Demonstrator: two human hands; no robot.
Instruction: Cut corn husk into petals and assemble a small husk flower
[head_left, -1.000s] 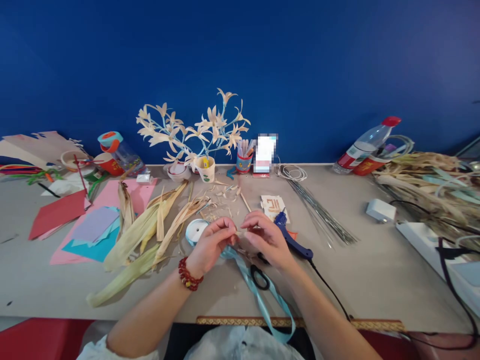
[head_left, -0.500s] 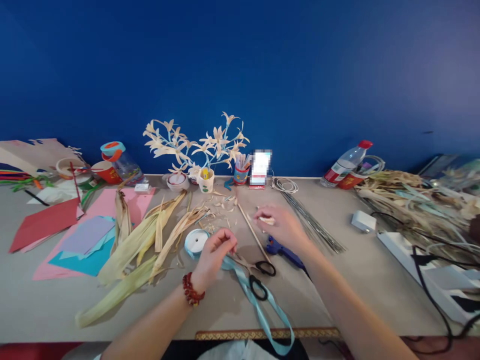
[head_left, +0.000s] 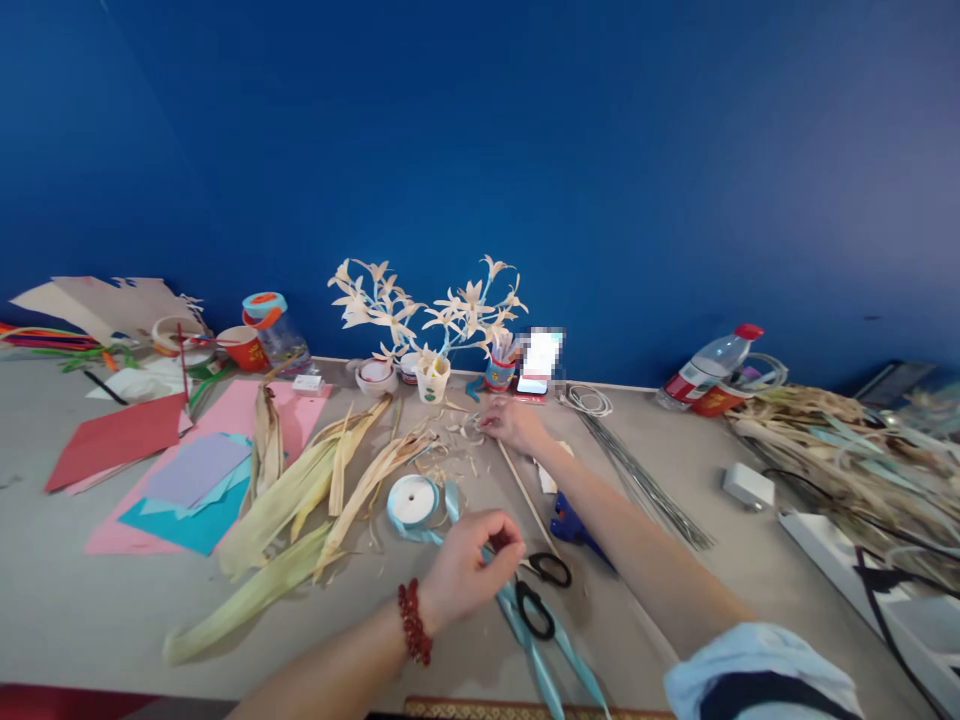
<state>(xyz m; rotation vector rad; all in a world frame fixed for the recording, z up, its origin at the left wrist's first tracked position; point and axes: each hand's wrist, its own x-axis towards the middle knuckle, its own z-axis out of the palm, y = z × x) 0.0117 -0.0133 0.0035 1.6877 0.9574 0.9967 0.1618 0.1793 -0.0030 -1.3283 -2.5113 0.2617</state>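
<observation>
My left hand (head_left: 474, 563) rests closed near the table's front, fingers pinched on something small that I cannot make out, just above a light blue ribbon (head_left: 536, 655) and black-handled scissors (head_left: 541, 590). A ribbon spool (head_left: 413, 500) lies to its upper left. My right hand (head_left: 512, 423) is stretched far forward, fingers down among small husk scraps (head_left: 457, 428) near the paper cups; its fingers look curled, and whether they hold anything is unclear. A thin wooden stick (head_left: 525, 500) runs under that forearm.
Long dried corn husks (head_left: 300, 500) and coloured paper sheets (head_left: 180, 470) lie at left. A husk flower branch (head_left: 435, 305) stands in a cup (head_left: 433, 378). Wire bundle (head_left: 645, 470), blue glue gun (head_left: 574, 525), bottle (head_left: 709, 365), white adapter (head_left: 748, 485) and husk pile (head_left: 855, 440) lie right.
My hands have separated. The right hand reached forward from in front of me to the scraps by the cups. The left hand stayed low by the ribbon. The camera shifted left.
</observation>
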